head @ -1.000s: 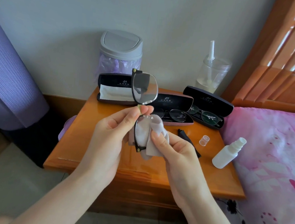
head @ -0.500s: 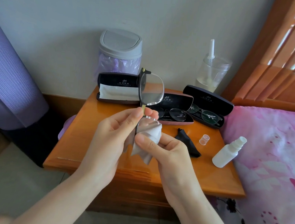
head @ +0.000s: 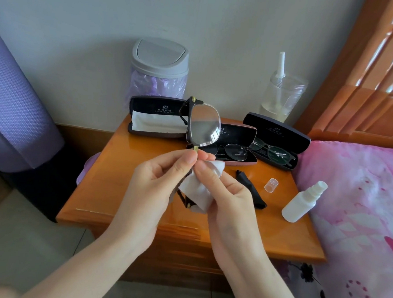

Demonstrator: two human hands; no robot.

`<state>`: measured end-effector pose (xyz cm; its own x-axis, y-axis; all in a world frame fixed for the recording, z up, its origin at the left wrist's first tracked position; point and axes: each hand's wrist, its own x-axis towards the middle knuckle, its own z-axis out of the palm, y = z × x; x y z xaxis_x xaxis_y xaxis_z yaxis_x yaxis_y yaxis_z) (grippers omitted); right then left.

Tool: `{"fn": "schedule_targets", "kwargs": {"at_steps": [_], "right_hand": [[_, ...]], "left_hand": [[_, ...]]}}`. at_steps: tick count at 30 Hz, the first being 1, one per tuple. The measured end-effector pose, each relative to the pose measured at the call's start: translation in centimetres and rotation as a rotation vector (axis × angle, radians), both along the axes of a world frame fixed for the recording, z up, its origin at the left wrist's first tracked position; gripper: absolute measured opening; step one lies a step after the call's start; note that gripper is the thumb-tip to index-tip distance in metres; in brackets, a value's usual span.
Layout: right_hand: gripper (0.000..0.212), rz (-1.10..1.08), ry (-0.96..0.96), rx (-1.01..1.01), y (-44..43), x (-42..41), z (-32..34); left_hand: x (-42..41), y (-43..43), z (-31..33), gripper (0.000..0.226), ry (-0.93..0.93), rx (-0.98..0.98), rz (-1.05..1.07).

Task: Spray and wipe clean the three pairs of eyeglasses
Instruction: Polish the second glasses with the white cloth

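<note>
Glossy orange bedside table (head: 121,190) sits under the work. Nearest, the left hand (head: 154,188) pinches the dark-framed eyeglasses (head: 204,128) at the bridge, upright, while the right hand (head: 227,198) pinches a white cloth (head: 197,191) round the lower lens. Right of them stands the uncapped spray bottle (head: 302,201). Farther back, a second pair (head: 235,152) and a third pair (head: 275,154) lie in open cases, probably not yet cleaned.

Glasses (head: 204,126) — lower lens under cloth (head: 197,191).

Glossy lacquered wood nightstand (head: 126,190); soft white cloth (head: 199,191); matt white plastic spray bottle (head: 300,204); clear glossy lens (head: 204,126).
</note>
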<state>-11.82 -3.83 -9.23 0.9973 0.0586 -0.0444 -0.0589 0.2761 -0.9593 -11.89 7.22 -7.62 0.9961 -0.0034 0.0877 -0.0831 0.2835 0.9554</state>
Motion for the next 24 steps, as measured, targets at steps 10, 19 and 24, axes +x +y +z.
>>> {"fn": "schedule_targets", "kwargs": {"at_steps": [10,19,24], "right_hand": [[0.027,0.136,-0.168,-0.261,-0.7,0.2,0.0],[0.019,0.209,-0.235,-0.479,-2.4,0.3,1.1],[0.011,0.225,-0.178,-0.435,-3.0,0.5,1.4]], "left_hand": [[1.1,1.2,-0.3,0.023,0.112,-0.111,0.037],[1.2,1.5,0.0,0.023,0.136,-0.192,-0.008],[1.2,1.2,0.1,0.022,0.129,-0.223,-0.011]]}}
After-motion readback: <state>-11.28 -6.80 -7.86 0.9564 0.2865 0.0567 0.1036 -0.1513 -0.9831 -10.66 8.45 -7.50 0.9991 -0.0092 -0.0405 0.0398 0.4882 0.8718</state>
